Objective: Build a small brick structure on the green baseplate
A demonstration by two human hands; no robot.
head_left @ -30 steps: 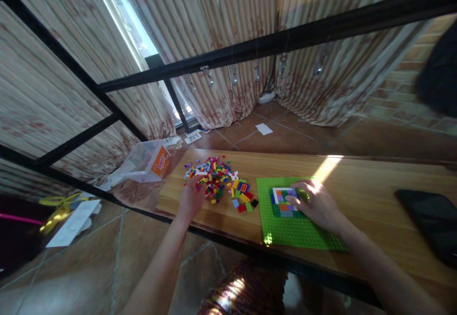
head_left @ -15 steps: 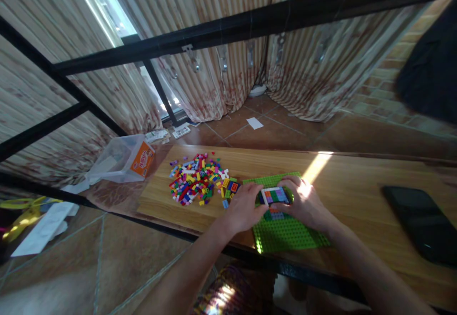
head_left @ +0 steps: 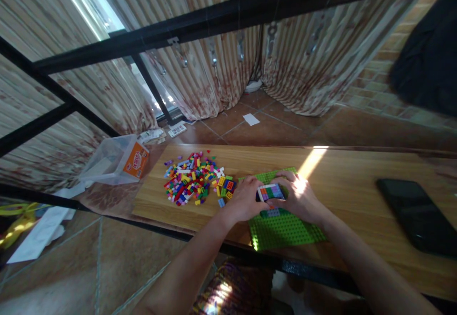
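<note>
Both hands meet over the far half of a green studded baseplate (head_left: 285, 231). Between them is a small built block of toy bricks (head_left: 271, 192), with white, purple, green and blue pieces on top. My left hand (head_left: 245, 198) grips its left side, thumb at the near edge. On the other side my right hand (head_left: 294, 196) has its fingers curled round the right end. Just in front of the block, more bricks (head_left: 273, 212) in blue-grey and green sit on the plate. I cannot tell whether the held block touches the plate, since fingers hide its underside.
A heap of loose colourful bricks (head_left: 193, 179) lies left on the wooden table (head_left: 350, 186), with several larger bricks (head_left: 226, 186) beside the plate. A black phone-like slab (head_left: 414, 215) lies right. A clear plastic bin (head_left: 116, 160) stands beyond the table's left end.
The view has shifted slightly. Both hands keep their grip on the brick block, whose top now looks tilted a little differently.
</note>
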